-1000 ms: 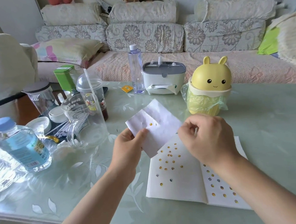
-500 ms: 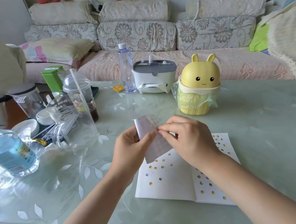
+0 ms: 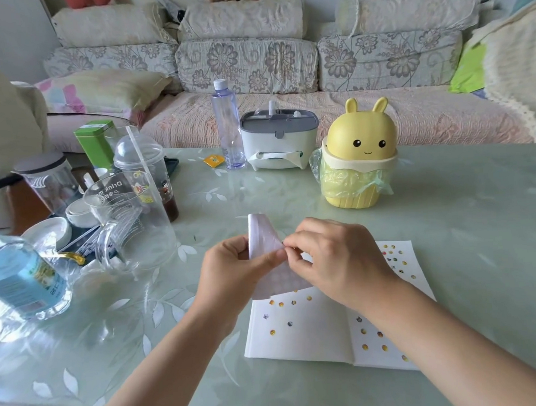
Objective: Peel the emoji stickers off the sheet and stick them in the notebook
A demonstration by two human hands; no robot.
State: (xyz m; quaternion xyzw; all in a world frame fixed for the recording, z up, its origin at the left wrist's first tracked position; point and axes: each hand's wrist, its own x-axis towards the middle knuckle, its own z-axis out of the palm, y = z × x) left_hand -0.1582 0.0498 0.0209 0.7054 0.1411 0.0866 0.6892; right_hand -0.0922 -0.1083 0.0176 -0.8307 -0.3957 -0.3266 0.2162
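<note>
Left hand [image 3: 233, 274] grips sticker sheet [image 3: 261, 234], held upright and curled, above the open notebook [image 3: 303, 332]. Right hand [image 3: 339, 258] touching left, thumb and forefinger pinching at sheet's edge. Notebook flat on table [image 3: 465, 222], small emoji stickers [image 3: 280, 304] scattered on both pages

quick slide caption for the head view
Left hand holds the sticker sheet while the right hand pinches its edge above the open notebook.

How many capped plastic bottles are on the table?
2: a blue-capped bottle at the near left edge, a tall clear bottle beside the tissue box. Clutter may hide others.
</note>
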